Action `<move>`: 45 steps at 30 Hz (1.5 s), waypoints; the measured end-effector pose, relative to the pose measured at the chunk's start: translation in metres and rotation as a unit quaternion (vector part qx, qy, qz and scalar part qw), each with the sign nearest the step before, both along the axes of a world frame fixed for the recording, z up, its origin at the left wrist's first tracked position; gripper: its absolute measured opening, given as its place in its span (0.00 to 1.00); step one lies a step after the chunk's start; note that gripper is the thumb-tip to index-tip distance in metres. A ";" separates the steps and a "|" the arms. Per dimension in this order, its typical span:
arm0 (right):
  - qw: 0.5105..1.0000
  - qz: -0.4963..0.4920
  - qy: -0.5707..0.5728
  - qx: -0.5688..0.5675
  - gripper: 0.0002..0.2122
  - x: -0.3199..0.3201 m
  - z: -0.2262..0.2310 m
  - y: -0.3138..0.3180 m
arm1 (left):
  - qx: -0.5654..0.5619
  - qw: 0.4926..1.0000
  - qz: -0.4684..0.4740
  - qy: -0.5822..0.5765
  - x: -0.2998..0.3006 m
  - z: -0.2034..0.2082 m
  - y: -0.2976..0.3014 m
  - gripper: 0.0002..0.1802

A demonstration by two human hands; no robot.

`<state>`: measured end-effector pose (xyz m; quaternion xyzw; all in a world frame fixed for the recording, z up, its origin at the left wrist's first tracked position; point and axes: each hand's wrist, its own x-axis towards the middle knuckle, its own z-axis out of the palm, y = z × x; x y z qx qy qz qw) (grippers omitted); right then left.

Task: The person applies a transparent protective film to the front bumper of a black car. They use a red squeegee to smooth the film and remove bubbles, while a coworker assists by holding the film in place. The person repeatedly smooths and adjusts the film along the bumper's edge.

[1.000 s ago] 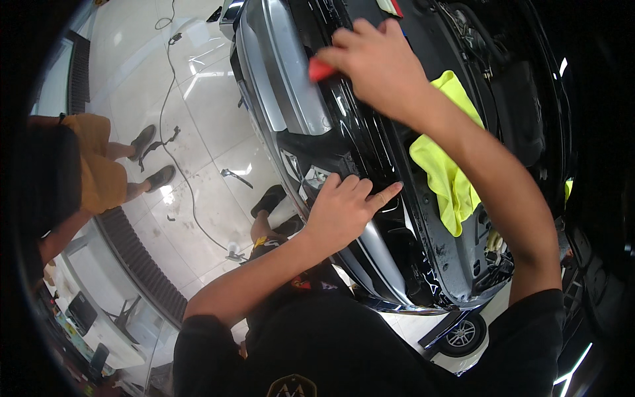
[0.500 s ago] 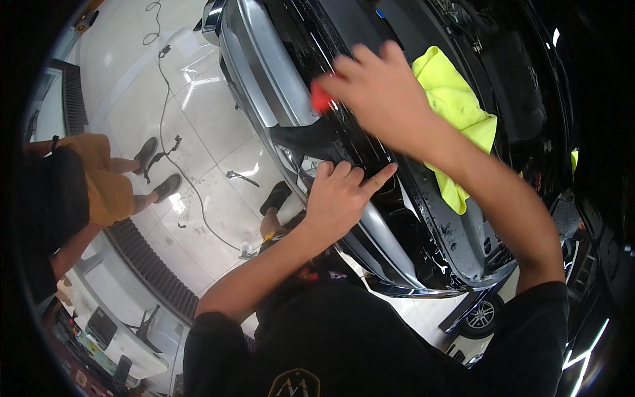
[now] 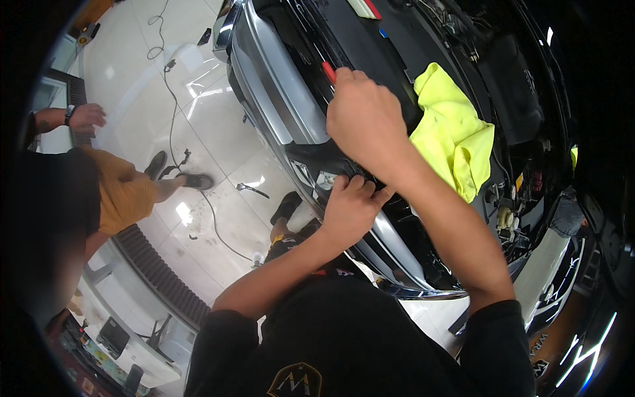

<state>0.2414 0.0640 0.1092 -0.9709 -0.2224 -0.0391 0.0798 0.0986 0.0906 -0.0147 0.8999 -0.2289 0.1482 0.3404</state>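
Note:
My right hand (image 3: pixel 367 119) is closed around a small red hand tool (image 3: pixel 329 71), probably a squeegee; only its red end shows past the fingers. It presses over the glossy black strip (image 3: pixel 311 40) along the front of a car, above the silver grille trim (image 3: pixel 274 83). My left hand (image 3: pixel 354 208) rests lower on the same front end, its index finger stretched out toward the strip and partly hidden by my right wrist. To the right of my right hand, a crumpled bright yellow cloth (image 3: pixel 453 132) lies on the black cover.
A red-and-white flat tool (image 3: pixel 365 8) lies on the black cover at the top. Another person in tan shorts (image 3: pixel 119 192) stands at left, one hand (image 3: pixel 86 119) out. A cable (image 3: pixel 173 119) and a dark strip (image 3: pixel 253 190) lie on the tiled floor. The engine bay (image 3: pixel 509 218) is exposed at right.
My right hand has moved down slightly with the red tool and its wrist now overlaps my left index finger. The other person's foot has shifted right and their hand has appeared.

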 end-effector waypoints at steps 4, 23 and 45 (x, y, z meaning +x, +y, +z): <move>0.999 0.001 0.002 -0.051 0.09 -0.037 -0.009 0.010 | -0.194 0.980 0.045 0.032 0.009 0.014 -0.010 0.17; 0.812 0.327 -0.063 0.480 0.22 -0.186 0.146 -0.070 | 0.061 0.998 0.000 -0.011 0.002 0.019 0.001 0.39; 0.757 0.252 0.048 0.601 0.12 -0.295 0.153 -0.140 | 0.063 0.994 0.062 -0.071 -0.003 0.013 -0.010 0.27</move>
